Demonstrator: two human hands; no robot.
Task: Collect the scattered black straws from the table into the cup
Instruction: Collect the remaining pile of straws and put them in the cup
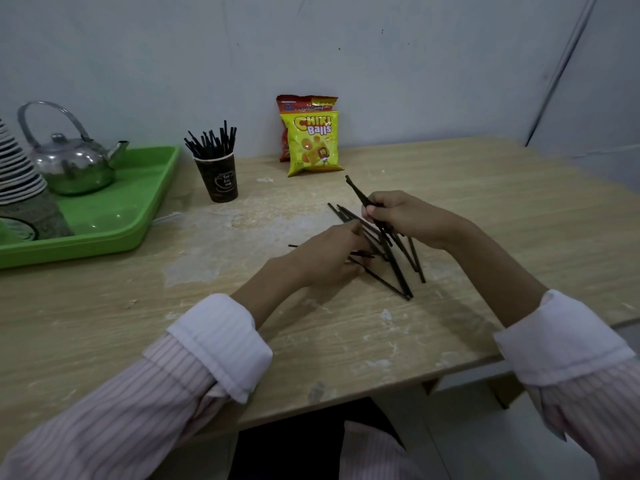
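Observation:
Several black straws lie in a loose pile on the wooden table, between my two hands. My right hand is closed around a few black straws, whose upper ends stick out toward the far side. My left hand rests flat over the pile's left part, its fingers on the straws; its grip is hidden. A dark paper cup stands at the back left of the pile, holding several black straws upright.
A green tray at the left carries a steel kettle and a stack of cups. Two snack bags lean against the wall behind the pile. The table's front edge runs just below my sleeves.

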